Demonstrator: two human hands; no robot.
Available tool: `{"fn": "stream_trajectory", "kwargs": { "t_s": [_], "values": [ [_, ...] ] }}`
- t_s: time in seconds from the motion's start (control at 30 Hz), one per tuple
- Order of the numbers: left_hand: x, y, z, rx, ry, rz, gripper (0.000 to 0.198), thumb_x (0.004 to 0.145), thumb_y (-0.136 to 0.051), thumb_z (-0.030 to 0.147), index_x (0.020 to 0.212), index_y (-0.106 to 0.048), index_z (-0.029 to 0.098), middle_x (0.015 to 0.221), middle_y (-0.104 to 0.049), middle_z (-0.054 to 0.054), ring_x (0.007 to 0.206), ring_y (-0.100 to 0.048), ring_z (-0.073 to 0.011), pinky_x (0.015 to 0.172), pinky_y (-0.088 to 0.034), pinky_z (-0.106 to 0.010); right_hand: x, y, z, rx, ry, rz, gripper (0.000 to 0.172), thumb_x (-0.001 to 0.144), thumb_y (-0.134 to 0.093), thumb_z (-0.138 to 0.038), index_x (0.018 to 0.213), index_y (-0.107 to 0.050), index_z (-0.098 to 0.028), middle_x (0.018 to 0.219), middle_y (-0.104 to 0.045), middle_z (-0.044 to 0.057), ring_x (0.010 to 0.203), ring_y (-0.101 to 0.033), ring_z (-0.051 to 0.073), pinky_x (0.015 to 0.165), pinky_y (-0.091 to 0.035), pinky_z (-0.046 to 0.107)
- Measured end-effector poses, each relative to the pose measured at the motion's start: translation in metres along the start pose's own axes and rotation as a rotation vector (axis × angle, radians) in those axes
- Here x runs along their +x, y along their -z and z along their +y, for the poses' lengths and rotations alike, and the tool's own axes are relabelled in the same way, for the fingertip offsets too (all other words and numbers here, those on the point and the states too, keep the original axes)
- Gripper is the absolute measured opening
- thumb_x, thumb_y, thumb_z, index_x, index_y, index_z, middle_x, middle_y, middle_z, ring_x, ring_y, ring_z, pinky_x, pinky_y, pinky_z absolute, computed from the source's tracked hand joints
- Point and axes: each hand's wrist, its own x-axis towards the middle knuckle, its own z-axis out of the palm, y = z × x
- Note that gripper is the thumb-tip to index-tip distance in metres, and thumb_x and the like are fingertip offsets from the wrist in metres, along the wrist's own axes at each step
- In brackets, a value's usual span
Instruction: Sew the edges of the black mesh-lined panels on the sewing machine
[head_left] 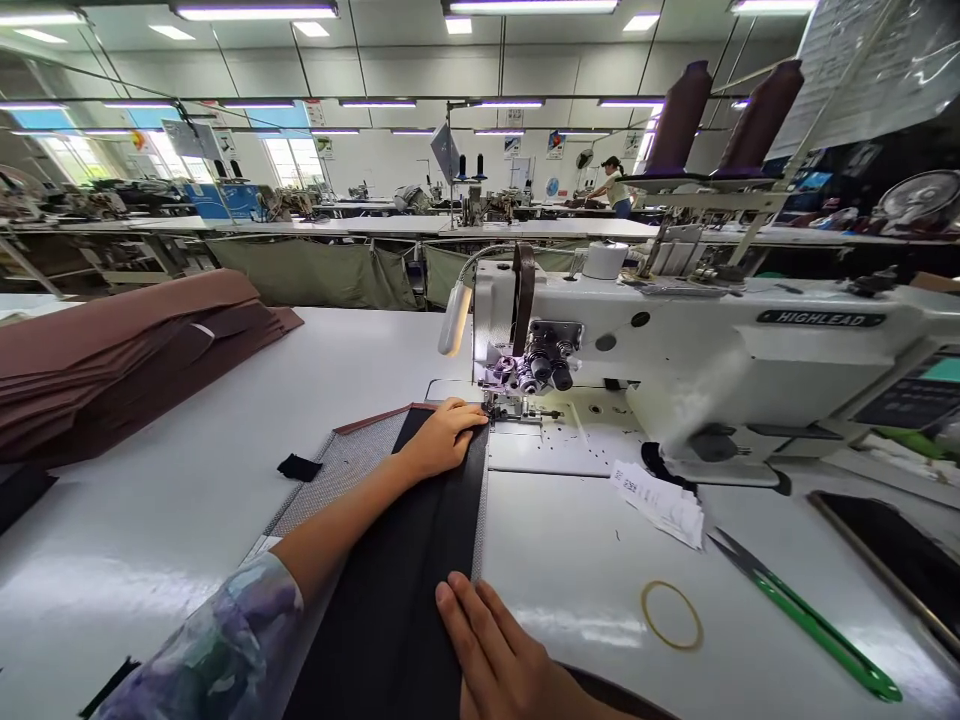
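Note:
My left hand lies on a black fabric strip, its fingertips close to the presser foot of a white sewing machine. The fingers are stretched over the cloth. Nearer to me, my right hand rests with outstretched fingers on the strip's right edge. Under the black strip lies a grey mesh piece with a reddish-brown edge. The needle point is too small to make out.
Stacked brown fabric panels lie at left, near a black scrap. On the right are paper tags, a yellow rubber band, green-handled scissors and a dark phone. A small lamp hangs beside the machine head.

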Motion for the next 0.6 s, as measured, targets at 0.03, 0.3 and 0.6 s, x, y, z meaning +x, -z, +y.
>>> {"fn": "stream_trajectory", "kwargs": {
  "t_s": [0.03,0.3,0.6],
  "values": [
    [0.0,0.0,0.0,0.0,0.0,0.002,0.035,0.082,-0.044,0.001,0.108,-0.064,0.013,0.114,-0.064,-0.005,0.108,-0.048,-0.0229,0.101,-0.042,-0.04,0.001,0.0,0.0,-0.007,-0.012,0.011,0.038,0.069,-0.034,0.001,0.082,-0.069,0.001,0.093,-0.071,0.016,0.085,-0.069,0.026,0.07,-0.06,0.031],
    [-0.004,-0.001,0.005,-0.006,-0.011,0.02,0.036,0.081,-0.047,0.001,0.109,-0.065,0.013,0.114,-0.065,-0.004,0.108,-0.05,-0.023,0.1,-0.044,-0.039,-0.008,-0.005,-0.006,-0.084,-0.029,0.018,0.044,0.08,-0.026,0.0,0.087,-0.07,-0.005,0.1,-0.071,0.008,0.085,-0.069,0.018,0.071,-0.057,0.025],
    [-0.005,-0.004,0.004,0.001,-0.04,0.067,0.036,0.082,-0.047,0.001,0.109,-0.066,0.014,0.112,-0.066,-0.005,0.106,-0.052,-0.0233,0.097,-0.047,-0.041,-0.006,-0.001,-0.005,-0.09,-0.004,-0.027,0.046,0.083,-0.024,-0.002,0.09,-0.07,-0.004,0.099,-0.071,0.007,0.089,-0.069,0.018,0.071,-0.058,0.024]
  ]
}}
